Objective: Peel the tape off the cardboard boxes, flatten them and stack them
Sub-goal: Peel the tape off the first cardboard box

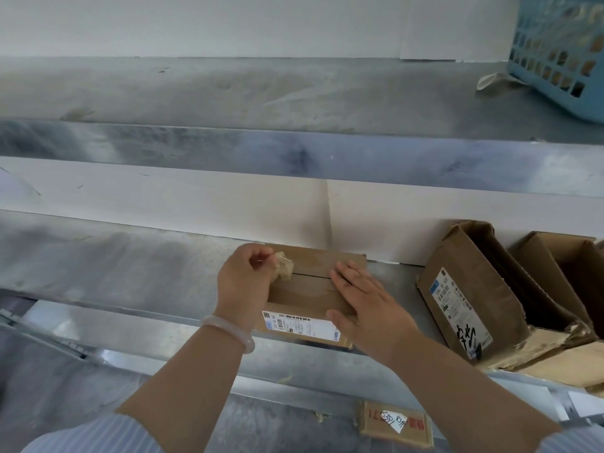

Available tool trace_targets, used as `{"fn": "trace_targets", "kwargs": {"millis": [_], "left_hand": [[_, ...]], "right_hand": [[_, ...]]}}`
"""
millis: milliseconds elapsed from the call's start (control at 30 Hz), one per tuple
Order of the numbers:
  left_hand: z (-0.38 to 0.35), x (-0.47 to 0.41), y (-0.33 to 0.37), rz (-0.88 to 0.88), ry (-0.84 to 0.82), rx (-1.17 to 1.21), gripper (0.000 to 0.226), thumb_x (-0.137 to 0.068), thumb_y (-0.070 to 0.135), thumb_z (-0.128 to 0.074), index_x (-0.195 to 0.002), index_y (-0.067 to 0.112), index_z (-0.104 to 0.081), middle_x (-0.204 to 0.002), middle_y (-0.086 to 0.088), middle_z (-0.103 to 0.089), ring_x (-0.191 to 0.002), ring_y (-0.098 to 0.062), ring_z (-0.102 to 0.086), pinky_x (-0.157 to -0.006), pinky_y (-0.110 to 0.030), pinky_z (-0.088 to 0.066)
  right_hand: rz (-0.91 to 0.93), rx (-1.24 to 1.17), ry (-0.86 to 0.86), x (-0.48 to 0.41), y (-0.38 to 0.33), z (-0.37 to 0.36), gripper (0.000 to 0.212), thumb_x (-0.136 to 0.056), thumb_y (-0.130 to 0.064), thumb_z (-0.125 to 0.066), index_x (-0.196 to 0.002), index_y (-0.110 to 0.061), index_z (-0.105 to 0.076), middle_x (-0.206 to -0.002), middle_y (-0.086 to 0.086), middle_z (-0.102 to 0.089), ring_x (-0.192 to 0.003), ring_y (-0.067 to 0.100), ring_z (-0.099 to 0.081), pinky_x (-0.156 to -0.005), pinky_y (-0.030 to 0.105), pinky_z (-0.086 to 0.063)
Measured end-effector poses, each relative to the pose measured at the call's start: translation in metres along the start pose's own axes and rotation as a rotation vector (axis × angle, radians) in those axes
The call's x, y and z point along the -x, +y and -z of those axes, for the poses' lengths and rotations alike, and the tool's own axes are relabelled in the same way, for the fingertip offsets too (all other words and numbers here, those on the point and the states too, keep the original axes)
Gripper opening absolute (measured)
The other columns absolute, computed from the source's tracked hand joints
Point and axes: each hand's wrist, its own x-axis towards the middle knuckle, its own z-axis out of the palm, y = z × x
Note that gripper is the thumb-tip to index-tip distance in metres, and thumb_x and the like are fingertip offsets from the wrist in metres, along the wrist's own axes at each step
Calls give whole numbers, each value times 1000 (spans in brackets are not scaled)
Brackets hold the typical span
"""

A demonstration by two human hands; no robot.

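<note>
A small closed cardboard box (307,289) with a white shipping label on its near side sits on the middle metal shelf (98,263). My left hand (243,282) is at the box's left top edge, fingers pinched on a crumpled wad of peeled tape (283,268). My right hand (362,302) lies flat and spread on the right part of the box top, pressing it down. A seam runs across the top between the two hands.
Two opened cardboard boxes (470,295) (568,266) stand on flattened cardboard (549,361) at the right of the same shelf. A blue plastic basket (555,50) sits on the upper shelf, top right. A small labelled box (395,423) lies on the lower shelf.
</note>
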Motion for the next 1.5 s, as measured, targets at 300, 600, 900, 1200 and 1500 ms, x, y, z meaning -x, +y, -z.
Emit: {"fn": "trace_targets", "kwargs": {"millis": [300, 600, 900, 1200, 1500], "left_hand": [[-2, 6, 0, -336, -148, -408, 32, -82, 52, -64, -91, 22, -70, -91, 6, -60, -86, -14, -55, -81, -27, -45], [-4, -5, 11, -225, -145, -336, 4, -81, 15, -64, -77, 16, -63, -85, 2, -62, -79, -14, -57, -70, -26, -47], [11, -3, -4, -777, -198, -616, 16, -70, -5, -66, -66, 11, -66, -71, 1, -64, -73, -24, -55, -67, -39, -49], [21, -4, 1, -417, -446, -311, 18, -91, 18, -58, -80, 24, -71, -77, 12, -69, -77, 4, -63, -73, -15, -45], [9, -4, -1, -214, -363, -463, 16, -87, 38, -65, -88, 22, -69, -94, 4, -63, -86, -14, -59, -79, -28, -48]], "right_hand": [[1, 45, 38, -3, -1, -4, 71, -95, -57, -37, -155, -29, -14, -161, -17, -2, -143, -4, 11, -107, 13, 15], [-7, 7, 50, -1, 2, -4, 70, -94, -58, -40, -154, -31, -17, -161, -19, -3, -144, -4, 10, -114, 18, 6], [2, 92, 54, -2, 0, -5, 70, -94, -60, -34, -154, -32, -13, -161, -18, -1, -146, -1, 8, -116, 23, 9], [26, 128, 45, -3, 1, -6, 70, -94, -61, -28, -155, -31, -10, -162, -15, 0, -147, 2, 8, -116, 25, 11], [13, 104, 54, -1, -1, -7, 69, -94, -60, -32, -154, -32, -12, -161, -18, 1, -136, -9, 17, -109, 18, 16]]}}
